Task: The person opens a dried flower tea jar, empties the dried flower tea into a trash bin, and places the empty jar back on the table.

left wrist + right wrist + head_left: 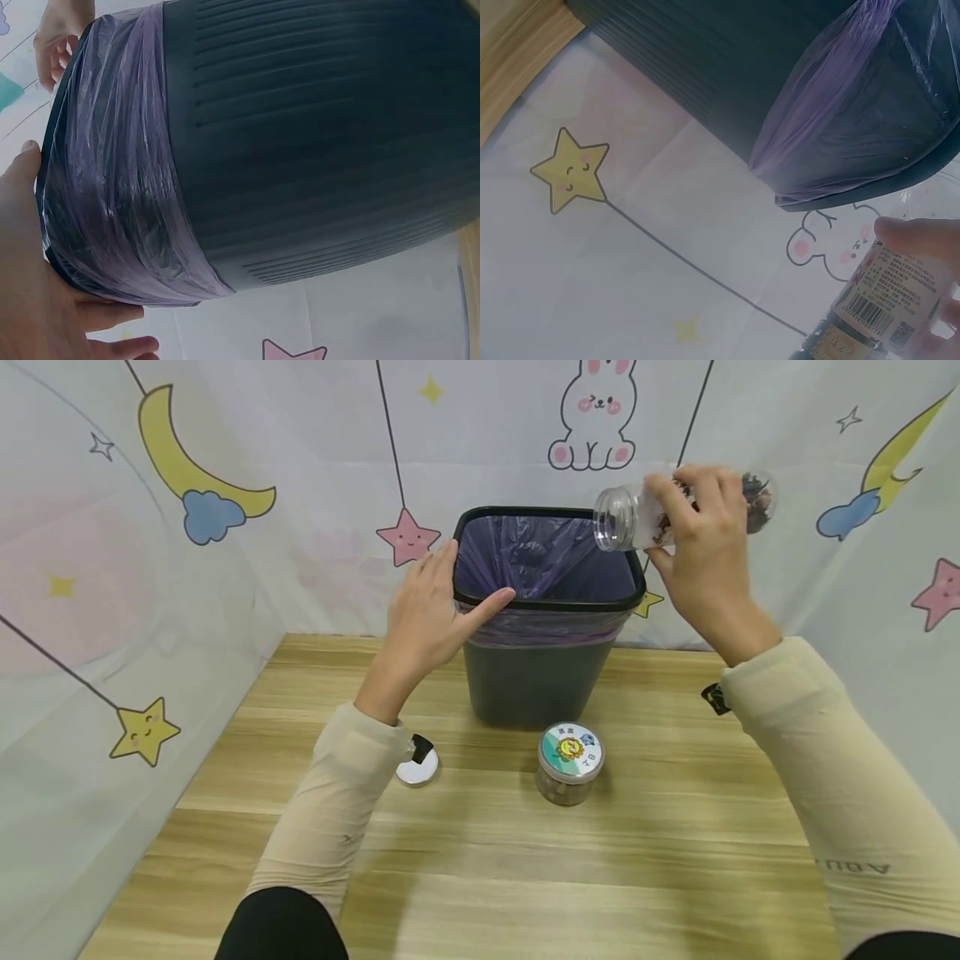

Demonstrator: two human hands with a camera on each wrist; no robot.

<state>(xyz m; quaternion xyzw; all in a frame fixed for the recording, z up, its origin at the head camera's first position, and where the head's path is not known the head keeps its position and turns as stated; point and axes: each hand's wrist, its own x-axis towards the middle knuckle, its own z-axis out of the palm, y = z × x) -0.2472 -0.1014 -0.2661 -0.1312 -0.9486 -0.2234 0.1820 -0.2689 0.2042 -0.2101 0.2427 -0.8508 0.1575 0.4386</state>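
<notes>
My right hand grips a clear plastic jar, tipped on its side with its uncapped mouth over the bin's right rim. Dark contents sit toward the jar's base, and a printed label with a barcode shows in the right wrist view. At the bin's left corner, my left hand rests against the rim with straight fingers, thumb along the front edge. The dark grey trash bin stands upright, lined with a purple plastic bag folded over its rim.
In front of the bin is a short lidded jar with a colourful sticker on top. A white round lid lies beside the left wrist. Behind the wooden table hangs a printed cloth backdrop, close to the bin.
</notes>
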